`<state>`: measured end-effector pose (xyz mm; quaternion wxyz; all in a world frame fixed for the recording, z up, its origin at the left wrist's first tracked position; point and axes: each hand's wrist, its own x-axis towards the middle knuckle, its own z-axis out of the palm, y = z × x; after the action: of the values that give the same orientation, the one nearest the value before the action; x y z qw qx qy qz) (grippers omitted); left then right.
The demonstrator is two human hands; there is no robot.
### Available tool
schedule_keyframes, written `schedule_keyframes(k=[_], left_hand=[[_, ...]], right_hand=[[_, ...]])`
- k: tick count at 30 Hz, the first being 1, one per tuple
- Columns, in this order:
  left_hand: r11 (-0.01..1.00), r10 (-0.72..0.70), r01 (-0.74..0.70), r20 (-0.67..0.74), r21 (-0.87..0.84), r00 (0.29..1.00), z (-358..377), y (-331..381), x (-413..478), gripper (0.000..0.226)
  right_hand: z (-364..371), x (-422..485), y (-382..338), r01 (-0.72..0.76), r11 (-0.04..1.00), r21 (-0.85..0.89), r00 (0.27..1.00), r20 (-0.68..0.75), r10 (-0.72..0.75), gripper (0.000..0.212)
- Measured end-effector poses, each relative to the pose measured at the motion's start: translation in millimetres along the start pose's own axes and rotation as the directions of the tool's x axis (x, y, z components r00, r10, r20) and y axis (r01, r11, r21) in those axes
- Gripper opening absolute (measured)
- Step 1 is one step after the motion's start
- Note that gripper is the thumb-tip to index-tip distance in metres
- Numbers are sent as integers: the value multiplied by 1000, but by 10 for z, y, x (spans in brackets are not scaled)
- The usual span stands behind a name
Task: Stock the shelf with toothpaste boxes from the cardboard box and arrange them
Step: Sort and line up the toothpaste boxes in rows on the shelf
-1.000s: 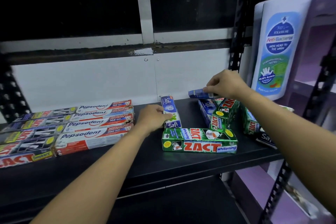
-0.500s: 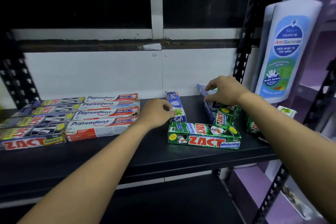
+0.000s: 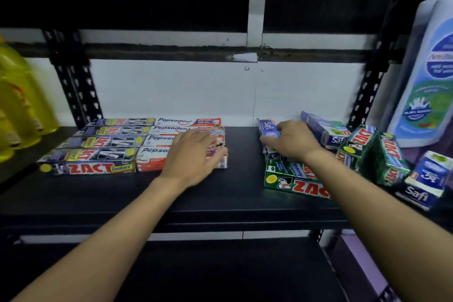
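Note:
A black shelf (image 3: 240,191) holds rows of toothpaste boxes. Dark Zact boxes (image 3: 98,168) lie flat at the left, and red-and-white Pepsodent boxes (image 3: 171,121) sit beside them. My left hand (image 3: 191,157) rests flat on the Pepsodent boxes with its fingers spread. My right hand (image 3: 289,142) is closed over a blue-and-white Safi box (image 3: 267,127) in the middle of the shelf, thumb on the box's left side. A green Zact box (image 3: 294,184) lies under my right wrist. No cardboard box is in view.
More green Zact boxes (image 3: 389,157) and Safi boxes (image 3: 426,179) lie jumbled at the right end. A tall white wash bottle (image 3: 431,76) stands beyond them. Yellow bottles (image 3: 17,95) stand at the far left. Black uprights (image 3: 73,76) frame the shelf.
My left hand left the middle Safi box and moved left onto the Pepsodent boxes. My right hand moved left from the jumbled pile onto that Safi box. The view shifted left.

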<state>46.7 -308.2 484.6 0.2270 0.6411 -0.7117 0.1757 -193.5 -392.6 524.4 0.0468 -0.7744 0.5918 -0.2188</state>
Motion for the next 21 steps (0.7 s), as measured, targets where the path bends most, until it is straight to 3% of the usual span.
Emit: schedule_keyframes(k=[1,3,14,21], left_hand=[[1000,-15,15,26,4,1000,19,-37,-63,64],[1000,-24,24,66,3,998,32,-62,-123,71],[999,-43,45,72,-18,996,43,-35,-121,58],[998,-57,58,68,-11,996,68,-41,-123,56]], right_hand=[[41,4,-26,-27,1000,-11,999,32,28,62],[105,1,-38,-32,999,-29,997,66,34,71],[-69,116,233,2,1000,-2,978,210,-1,44],[65,349,312,-3,993,-118,989,145,20,48]])
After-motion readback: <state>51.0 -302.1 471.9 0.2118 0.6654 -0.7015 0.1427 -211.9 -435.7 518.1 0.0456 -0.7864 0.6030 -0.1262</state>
